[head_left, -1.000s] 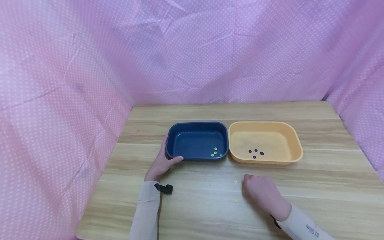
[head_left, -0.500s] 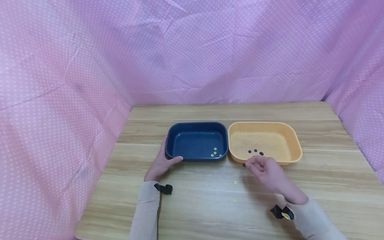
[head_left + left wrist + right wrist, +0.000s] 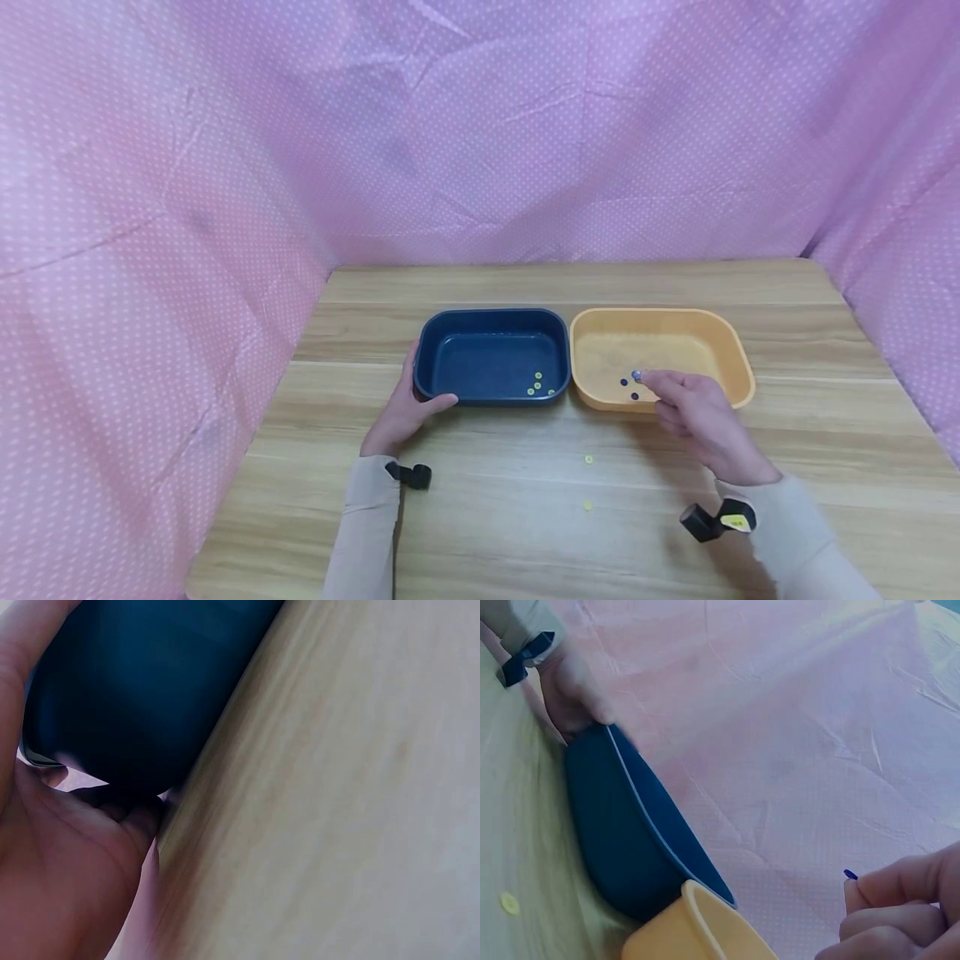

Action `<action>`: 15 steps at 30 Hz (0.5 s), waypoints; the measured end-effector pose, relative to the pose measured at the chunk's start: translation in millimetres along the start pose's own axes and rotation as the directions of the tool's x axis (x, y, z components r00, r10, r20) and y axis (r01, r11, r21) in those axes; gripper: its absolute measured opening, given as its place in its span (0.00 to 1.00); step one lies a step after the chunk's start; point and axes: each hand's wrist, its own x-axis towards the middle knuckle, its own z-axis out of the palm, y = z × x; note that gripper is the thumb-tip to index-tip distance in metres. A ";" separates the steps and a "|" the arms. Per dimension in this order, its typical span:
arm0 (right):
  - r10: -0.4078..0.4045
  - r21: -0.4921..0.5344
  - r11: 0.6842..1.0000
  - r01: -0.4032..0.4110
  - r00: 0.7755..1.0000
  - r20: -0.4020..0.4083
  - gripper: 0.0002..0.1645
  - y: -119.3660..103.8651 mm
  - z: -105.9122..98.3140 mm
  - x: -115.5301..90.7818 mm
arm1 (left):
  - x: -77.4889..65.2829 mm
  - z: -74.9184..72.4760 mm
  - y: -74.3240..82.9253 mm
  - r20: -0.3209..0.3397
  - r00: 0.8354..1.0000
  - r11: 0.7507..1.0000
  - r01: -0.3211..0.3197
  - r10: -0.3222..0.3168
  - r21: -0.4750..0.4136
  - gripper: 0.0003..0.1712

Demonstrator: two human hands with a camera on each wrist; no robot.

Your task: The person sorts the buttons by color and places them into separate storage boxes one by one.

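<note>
My left hand (image 3: 403,414) grips the near left corner of a dark blue plastic basin (image 3: 491,402), thumb along the front wall and fingers round the left side. In the left wrist view, the palm is close to that basin's wall. Over the yellow-orange basin (image 3: 731,358), my right hand (image 3: 701,417) pinches a small dark blue button (image 3: 850,874) between thumb and fingertip. Beneath it, other dark buttons (image 3: 624,382) lie on this basin's floor, some hidden by the hand. Several yellow buttons (image 3: 537,386) lie in the blue basin's near right corner.
Two yellow buttons, a farther one (image 3: 588,459) and a nearer one (image 3: 588,505), lie on the wooden table (image 3: 495,533) in front of the basins. The basins stand side by side, touching or nearly so. Pink dotted cloth (image 3: 480,150) hangs behind and at both sides.
My right hand has picked a dark button off the table and carried it forward, up over the yellow-orange basin's front rim. The left hand has stayed on the blue basin.
</note>
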 end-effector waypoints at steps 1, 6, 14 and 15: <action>-0.006 0.027 1.000 0.006 1.000 0.004 0.12 -0.6 -1.2 0.4 | -0.2 0.1 0.2 -0.001 1.000 1.000 0.001 -0.001 -0.002 0.67; -0.070 0.125 0.990 0.071 0.997 -0.013 0.10 -5.3 -7.4 2.5 | -0.6 0.5 0.9 0.001 1.000 1.000 0.005 -0.005 -0.004 0.67; -0.122 0.246 0.959 0.141 0.989 -0.088 0.18 -12.5 -16.7 7.5 | -1.0 0.5 2.0 0.000 1.000 1.000 0.003 -0.003 0.006 0.66; -0.125 0.255 0.956 0.144 0.988 -0.092 0.18 -12.7 -17.4 8.3 | -1.0 0.5 2.1 -0.002 1.000 1.000 0.008 -0.008 0.003 0.66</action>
